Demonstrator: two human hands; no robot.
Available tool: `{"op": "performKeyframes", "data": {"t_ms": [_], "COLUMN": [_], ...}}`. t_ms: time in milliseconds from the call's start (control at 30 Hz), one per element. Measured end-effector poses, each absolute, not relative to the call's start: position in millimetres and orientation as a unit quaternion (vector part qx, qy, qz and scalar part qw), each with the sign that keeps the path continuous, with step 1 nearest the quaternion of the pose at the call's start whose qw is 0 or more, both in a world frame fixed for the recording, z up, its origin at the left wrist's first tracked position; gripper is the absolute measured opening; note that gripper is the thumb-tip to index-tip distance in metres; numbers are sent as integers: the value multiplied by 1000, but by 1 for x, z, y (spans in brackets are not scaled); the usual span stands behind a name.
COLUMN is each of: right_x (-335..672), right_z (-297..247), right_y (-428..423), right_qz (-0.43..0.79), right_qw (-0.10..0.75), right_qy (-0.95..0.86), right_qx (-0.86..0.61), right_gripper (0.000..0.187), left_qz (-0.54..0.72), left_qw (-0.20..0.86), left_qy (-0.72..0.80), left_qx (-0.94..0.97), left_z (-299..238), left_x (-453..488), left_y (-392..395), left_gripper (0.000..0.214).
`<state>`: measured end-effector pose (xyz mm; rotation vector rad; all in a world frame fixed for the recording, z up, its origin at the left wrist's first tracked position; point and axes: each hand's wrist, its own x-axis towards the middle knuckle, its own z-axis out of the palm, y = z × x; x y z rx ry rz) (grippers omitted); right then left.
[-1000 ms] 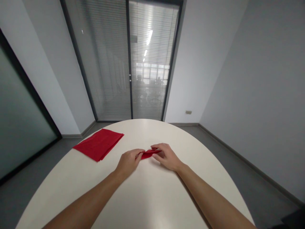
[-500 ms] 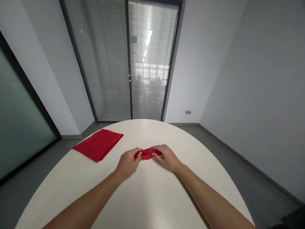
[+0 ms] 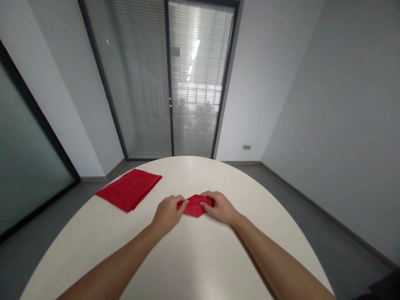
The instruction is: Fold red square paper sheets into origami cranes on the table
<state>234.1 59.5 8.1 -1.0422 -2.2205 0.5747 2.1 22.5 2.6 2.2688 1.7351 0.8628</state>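
Observation:
A small folded red napkin (image 3: 195, 206) lies on the round white table (image 3: 193, 258), a pointed corner toward me. My left hand (image 3: 168, 213) pinches its left end with fingers curled. My right hand (image 3: 219, 206) grips the right end, fingers bent over the edge. Both hands rest on the tabletop with the napkin between them.
A stack of flat red napkins (image 3: 129, 188) lies at the table's far left, close to the rim. Beyond the table stand a glass door with blinds (image 3: 170, 83), grey walls and a grey floor.
The napkin between my hands has gone from a thin flattened strip to a wider shape with a point toward me. Both hands stayed at its ends, shifting slightly nearer to me.

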Motion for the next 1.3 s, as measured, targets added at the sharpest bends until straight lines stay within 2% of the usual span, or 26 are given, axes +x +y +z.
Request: {"op": "performKeyframes", "data": {"t_ms": [233, 367, 633, 800, 967, 1067, 1200, 1300], "right_x": [238, 237, 235, 235, 233, 228, 223, 224], "right_z": [5, 5, 11, 11, 15, 19, 23, 22], "right_y": [63, 63, 60, 60, 57, 52, 46, 47], "right_qz": [236, 196, 80, 54, 12, 11, 45, 55], "right_qw": [288, 284, 245, 230, 254, 254, 212, 195], "right_qy": [-840, -847, -870, -872, -875, -892, -921, -924], "right_qx": [-395, -404, -420, -428, -413, -374, -323, -324], "right_gripper": [29, 24, 23, 25, 29, 30, 30, 29], "left_qz": [281, 269, 262, 236, 224, 232, 236, 249], "left_qw": [34, 12, -21, -38, -39, -32, -31, -39], "left_qy": [556, 552, 560, 569, 561, 560, 570, 566], "left_qx": [781, 789, 785, 786, 796, 795, 786, 785], "left_z": [-1, -3, -1, 3, 3, 3, 6, 8], "left_x": [1, 1, 1, 0, 1, 2, 3, 4], "left_y": [24, 24, 20, 17, 18, 19, 19, 18], "left_gripper": [25, 31, 21, 26, 30, 27, 22, 10]}}
